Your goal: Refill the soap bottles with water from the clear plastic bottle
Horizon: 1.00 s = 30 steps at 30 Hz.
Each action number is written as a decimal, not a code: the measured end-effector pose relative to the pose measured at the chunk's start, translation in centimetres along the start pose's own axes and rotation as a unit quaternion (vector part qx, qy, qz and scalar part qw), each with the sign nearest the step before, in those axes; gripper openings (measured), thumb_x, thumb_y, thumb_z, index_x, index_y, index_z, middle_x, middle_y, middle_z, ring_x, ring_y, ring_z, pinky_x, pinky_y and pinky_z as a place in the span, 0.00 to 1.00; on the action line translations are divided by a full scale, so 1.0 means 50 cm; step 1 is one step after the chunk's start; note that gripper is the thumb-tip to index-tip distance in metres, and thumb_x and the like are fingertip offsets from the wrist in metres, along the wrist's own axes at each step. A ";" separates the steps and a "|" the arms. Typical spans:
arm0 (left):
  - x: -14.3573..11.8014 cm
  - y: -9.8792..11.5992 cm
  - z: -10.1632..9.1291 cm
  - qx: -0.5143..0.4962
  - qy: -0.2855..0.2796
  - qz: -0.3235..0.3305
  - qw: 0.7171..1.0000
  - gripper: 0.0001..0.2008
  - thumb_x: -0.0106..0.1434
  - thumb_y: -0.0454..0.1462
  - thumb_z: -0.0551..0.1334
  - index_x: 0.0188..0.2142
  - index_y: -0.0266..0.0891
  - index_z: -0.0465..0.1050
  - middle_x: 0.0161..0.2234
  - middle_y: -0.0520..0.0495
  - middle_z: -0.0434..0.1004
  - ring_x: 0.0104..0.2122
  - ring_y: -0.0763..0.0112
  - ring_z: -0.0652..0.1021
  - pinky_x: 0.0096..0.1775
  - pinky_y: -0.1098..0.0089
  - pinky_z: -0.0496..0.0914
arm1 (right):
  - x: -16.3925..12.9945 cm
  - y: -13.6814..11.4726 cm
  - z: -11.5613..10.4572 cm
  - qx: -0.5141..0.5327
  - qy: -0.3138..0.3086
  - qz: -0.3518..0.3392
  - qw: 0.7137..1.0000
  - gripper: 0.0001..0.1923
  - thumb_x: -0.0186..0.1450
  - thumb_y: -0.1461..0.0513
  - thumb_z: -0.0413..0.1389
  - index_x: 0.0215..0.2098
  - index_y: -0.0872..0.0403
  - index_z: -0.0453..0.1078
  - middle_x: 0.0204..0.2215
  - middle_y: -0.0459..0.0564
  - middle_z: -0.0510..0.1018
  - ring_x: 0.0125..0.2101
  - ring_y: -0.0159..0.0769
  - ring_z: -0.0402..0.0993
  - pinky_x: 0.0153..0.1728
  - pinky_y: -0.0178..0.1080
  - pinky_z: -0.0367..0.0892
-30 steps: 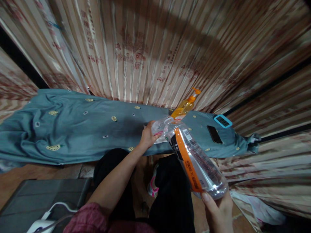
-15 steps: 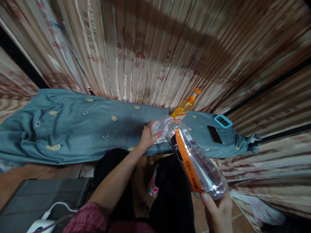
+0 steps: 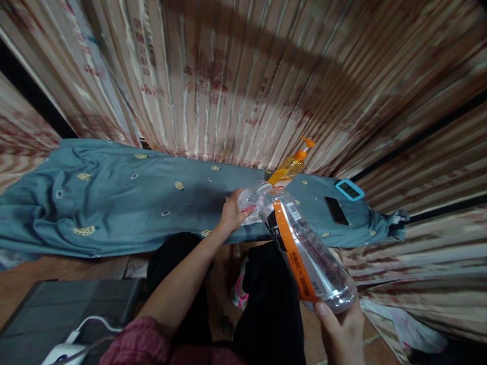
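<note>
My right hand is closed around the base of a large clear plastic bottle with an orange, black and silver label. This bottle slants over my lap, its neck pointing up and left. At its neck, my left hand grips a small clear plastic container lying on its side, with some pink showing at its lower edge. The two mouths are close together; whether they touch I cannot tell. Behind them stands a pump bottle with an orange top and yellow-orange liquid.
A grey-green patterned cloth covers the long narrow surface before me. On its right lie a dark phone and a blue-framed digital clock. Striped curtains hang behind. A dark box with a white cabled device is lower left.
</note>
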<state>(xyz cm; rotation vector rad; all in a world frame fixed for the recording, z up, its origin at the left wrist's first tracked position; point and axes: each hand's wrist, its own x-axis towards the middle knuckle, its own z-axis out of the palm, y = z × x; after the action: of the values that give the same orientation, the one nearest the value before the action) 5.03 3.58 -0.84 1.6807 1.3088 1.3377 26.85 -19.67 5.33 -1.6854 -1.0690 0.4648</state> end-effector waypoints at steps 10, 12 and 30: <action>-0.001 -0.001 -0.001 -0.004 -0.005 0.003 1.000 0.30 0.50 0.34 0.73 0.52 0.39 0.68 0.49 0.42 0.81 0.49 0.55 0.82 0.52 0.56 0.76 | -0.004 -0.029 0.014 0.006 0.010 0.012 1.000 0.37 0.51 0.45 0.67 0.52 0.54 0.67 0.44 0.55 0.80 0.43 0.48 0.76 0.51 0.48 0.66; -0.001 0.000 -0.002 -0.005 -0.007 0.001 1.000 0.30 0.50 0.34 0.73 0.53 0.39 0.68 0.49 0.42 0.81 0.49 0.54 0.81 0.53 0.56 0.75 | -0.004 -0.024 0.010 0.003 0.005 0.009 1.000 0.37 0.51 0.45 0.67 0.53 0.55 0.67 0.43 0.55 0.80 0.44 0.49 0.76 0.51 0.48 0.65; 0.000 -0.004 0.000 0.012 -0.003 0.009 1.000 0.30 0.49 0.31 0.72 0.52 0.38 0.68 0.49 0.41 0.81 0.49 0.54 0.82 0.52 0.56 0.76 | -0.003 -0.005 0.003 -0.003 -0.007 -0.001 1.000 0.34 0.52 0.47 0.67 0.51 0.55 0.69 0.40 0.53 0.81 0.41 0.47 0.77 0.48 0.46 0.68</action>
<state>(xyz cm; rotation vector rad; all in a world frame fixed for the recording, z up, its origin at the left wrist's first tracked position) 4.97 3.65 -1.03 1.7148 1.3148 1.3306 26.54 -19.70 5.43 -1.6882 -1.0833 0.4724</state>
